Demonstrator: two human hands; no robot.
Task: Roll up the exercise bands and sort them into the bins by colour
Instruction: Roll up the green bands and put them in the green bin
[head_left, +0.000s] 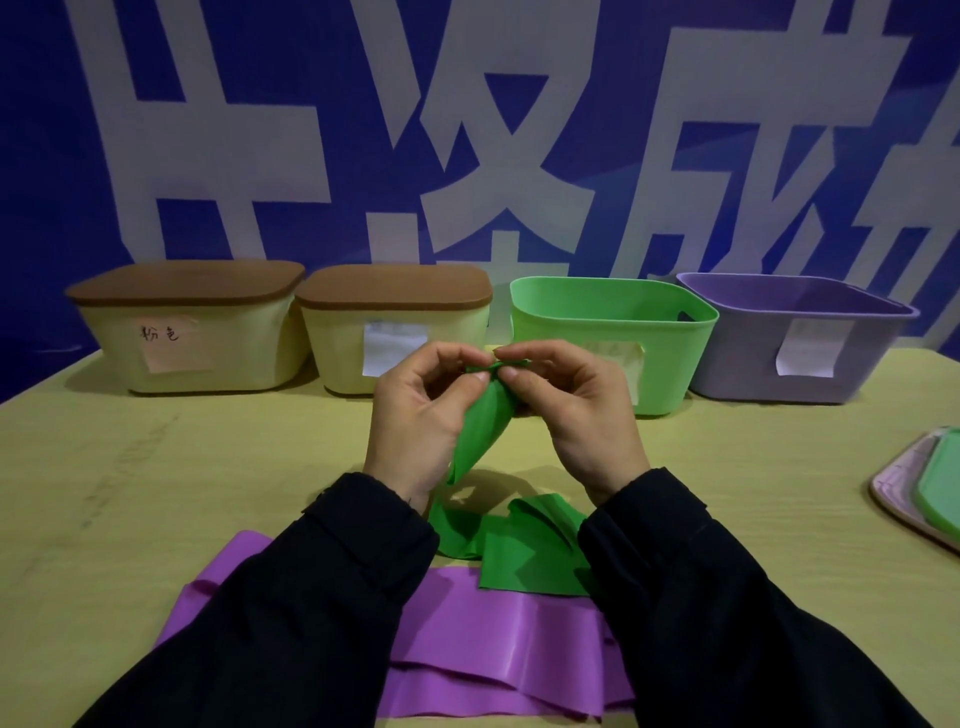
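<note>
A green exercise band (483, 431) hangs from both hands above the table, its lower part lying crumpled between my sleeves. My left hand (421, 415) and my right hand (576, 415) pinch its top end together with thumbs and fingertips. A purple band (498, 644) lies flat on the table under my forearms, partly hidden by them. Behind the hands stands an open green bin (675, 358), and an open purple bin (737, 364) sits to its right.
Two cream bins with brown lids stand at the back left, one (124, 343) with a pink label, the other (337, 353) with a white label. A pink tray (893, 493) holding a green lid lies at the right edge. A blue banner wall rises behind.
</note>
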